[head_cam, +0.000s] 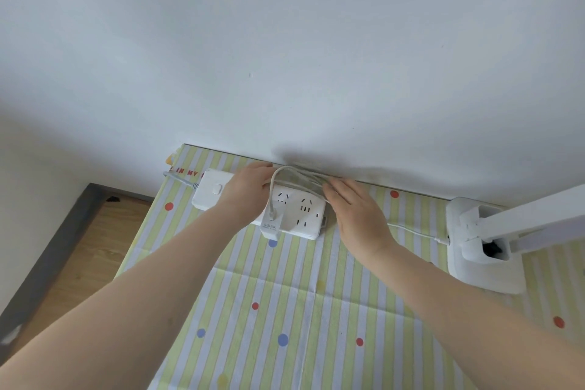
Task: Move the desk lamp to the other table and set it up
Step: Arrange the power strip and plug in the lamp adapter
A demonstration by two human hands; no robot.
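Note:
The white desk lamp (484,250) stands at the right of a table with a striped, dotted cloth (304,310), its arm running off the right edge. A thin white cable (411,230) leads from its base to a white adapter (270,225) plugged into the front of a white power strip (300,209) by the wall. The slack cable forms a bundle (297,180) behind the strip. My left hand (247,193) holds the bundle's left end and rests over the strip. My right hand (354,209) grips the bundle's right end.
A white wall rises right behind the table. The strip's grey supply cord (180,180) runs off to the left. Wooden floor (85,250) and a dark skirting board lie left of the table's edge.

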